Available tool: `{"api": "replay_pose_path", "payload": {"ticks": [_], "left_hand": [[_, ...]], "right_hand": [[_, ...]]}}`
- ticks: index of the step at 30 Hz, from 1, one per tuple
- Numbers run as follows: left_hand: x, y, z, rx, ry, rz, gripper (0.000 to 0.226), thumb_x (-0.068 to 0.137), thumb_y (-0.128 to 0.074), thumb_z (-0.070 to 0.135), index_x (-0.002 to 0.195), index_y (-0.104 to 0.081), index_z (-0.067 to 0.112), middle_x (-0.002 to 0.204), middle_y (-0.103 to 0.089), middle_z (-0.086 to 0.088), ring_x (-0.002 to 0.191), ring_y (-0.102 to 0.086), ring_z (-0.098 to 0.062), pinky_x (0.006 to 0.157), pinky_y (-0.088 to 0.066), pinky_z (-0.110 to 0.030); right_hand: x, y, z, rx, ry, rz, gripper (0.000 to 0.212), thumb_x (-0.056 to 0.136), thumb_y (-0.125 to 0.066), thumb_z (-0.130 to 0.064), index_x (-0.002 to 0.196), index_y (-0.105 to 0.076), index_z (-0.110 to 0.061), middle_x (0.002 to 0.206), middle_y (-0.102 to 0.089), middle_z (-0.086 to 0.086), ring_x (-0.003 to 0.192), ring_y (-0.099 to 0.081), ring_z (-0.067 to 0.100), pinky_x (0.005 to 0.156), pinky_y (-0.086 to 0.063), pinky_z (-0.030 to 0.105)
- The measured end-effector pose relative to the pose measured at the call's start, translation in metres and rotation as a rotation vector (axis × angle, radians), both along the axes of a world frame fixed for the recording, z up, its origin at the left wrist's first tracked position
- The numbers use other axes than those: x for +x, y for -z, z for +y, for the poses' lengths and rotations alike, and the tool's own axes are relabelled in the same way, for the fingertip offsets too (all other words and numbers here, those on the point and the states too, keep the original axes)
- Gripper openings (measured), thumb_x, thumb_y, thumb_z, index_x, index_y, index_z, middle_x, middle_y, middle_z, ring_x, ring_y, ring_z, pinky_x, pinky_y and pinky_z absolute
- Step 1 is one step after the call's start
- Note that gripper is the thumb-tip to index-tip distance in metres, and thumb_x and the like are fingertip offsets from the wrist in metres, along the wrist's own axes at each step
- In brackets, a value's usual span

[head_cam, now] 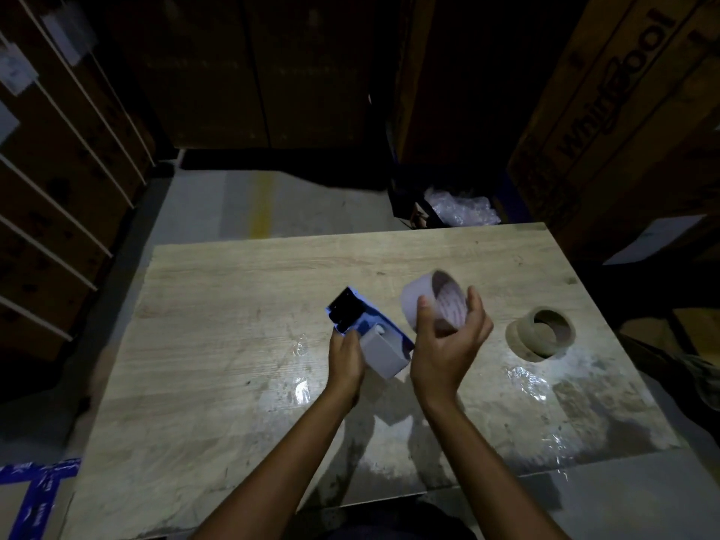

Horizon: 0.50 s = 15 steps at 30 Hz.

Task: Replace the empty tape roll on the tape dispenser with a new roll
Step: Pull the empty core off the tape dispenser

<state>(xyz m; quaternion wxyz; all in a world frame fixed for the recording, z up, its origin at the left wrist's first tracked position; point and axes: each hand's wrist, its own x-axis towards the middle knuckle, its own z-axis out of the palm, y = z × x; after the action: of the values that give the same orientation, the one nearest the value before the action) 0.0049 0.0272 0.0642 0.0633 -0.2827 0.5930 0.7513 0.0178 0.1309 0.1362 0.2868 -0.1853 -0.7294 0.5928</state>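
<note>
A blue tape dispenser (374, 337) with a black front end and a grey handle is held just above the wooden table (233, 305) near its middle; my left hand (345, 360) grips it from the left side. Just to its right, my right hand (448, 341) holds a roll of tape (432, 302) up in the air, tilted, its printed inner core facing me. The roll is blurred. A brown cardboard tape roll (541, 332) lies flat on the table further right, apart from both hands.
Scraps of clear film (528, 380) lie on the table's right front part and near the middle. Large cardboard boxes (623, 111) stand to the right and left. A dark bin with crumpled plastic (459, 208) sits behind the table.
</note>
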Motion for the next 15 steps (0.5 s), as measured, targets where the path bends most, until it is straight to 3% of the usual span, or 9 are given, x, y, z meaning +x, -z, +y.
{"api": "replay_pose_path", "payload": {"ticks": [2,4,7,10,13,15], "left_hand": [[0.001,0.016,-0.006,0.005,-0.009,-0.073,0.02,0.098,-0.046,0.012,0.113,-0.059,0.007,0.102,-0.065,-0.026,0.089,-0.065,-0.037,0.069,-0.049,-0.038],[0.0,0.028,-0.01,0.025,0.002,-0.144,0.023,0.099,-0.046,0.017,0.118,-0.055,0.006,0.106,-0.064,-0.027,0.092,-0.064,-0.037,0.07,-0.051,-0.041],[-0.003,0.042,-0.016,0.013,0.059,-0.233,0.028,0.1,-0.041,0.021,0.113,-0.06,0.004,0.1,-0.066,-0.025,0.081,-0.065,-0.033,0.061,-0.05,-0.034],[-0.006,0.051,-0.019,0.015,0.102,-0.294,0.034,0.096,-0.046,0.028,0.107,-0.065,0.001,0.093,-0.069,-0.028,0.077,-0.067,-0.038,0.068,-0.056,-0.048],[-0.008,0.057,-0.021,-0.003,0.107,-0.315,0.033,0.099,-0.045,0.025,0.116,-0.061,0.003,0.106,-0.069,-0.03,0.094,-0.069,-0.045,0.084,-0.057,-0.062],[-0.01,0.062,-0.023,-0.074,0.139,-0.291,0.031,0.099,-0.045,0.022,0.118,-0.06,0.003,0.108,-0.069,-0.029,0.096,-0.068,-0.043,0.086,-0.056,-0.06]], "right_hand": [[-0.008,0.006,0.01,0.013,-0.065,-0.097,0.073,0.085,-0.07,-0.044,0.145,-0.041,-0.015,0.136,-0.039,-0.001,0.118,-0.046,0.005,0.09,-0.043,0.016],[-0.008,0.021,0.013,0.04,-0.181,-0.189,0.063,0.087,-0.067,-0.044,0.139,-0.048,-0.014,0.134,-0.045,0.001,0.114,-0.051,0.009,0.086,-0.044,0.013],[0.0,0.056,0.008,0.12,-0.378,-0.29,0.036,0.09,-0.067,-0.037,0.119,-0.062,-0.015,0.121,-0.056,0.005,0.102,-0.059,0.012,0.077,-0.044,0.005],[0.006,0.083,0.003,0.177,-0.509,-0.397,0.027,0.093,-0.065,-0.035,0.111,-0.066,-0.015,0.121,-0.058,0.007,0.101,-0.056,0.009,0.074,-0.038,-0.004],[0.004,0.099,0.002,0.173,-0.55,-0.444,0.015,0.095,-0.061,-0.037,0.083,-0.061,-0.028,0.103,-0.06,0.01,0.094,-0.057,0.016,0.073,-0.039,0.005],[0.002,0.106,0.003,0.179,-0.537,-0.459,0.026,0.095,-0.061,-0.036,0.071,-0.049,-0.036,0.09,-0.055,0.007,0.085,-0.055,0.017,0.068,-0.038,0.008]]}}
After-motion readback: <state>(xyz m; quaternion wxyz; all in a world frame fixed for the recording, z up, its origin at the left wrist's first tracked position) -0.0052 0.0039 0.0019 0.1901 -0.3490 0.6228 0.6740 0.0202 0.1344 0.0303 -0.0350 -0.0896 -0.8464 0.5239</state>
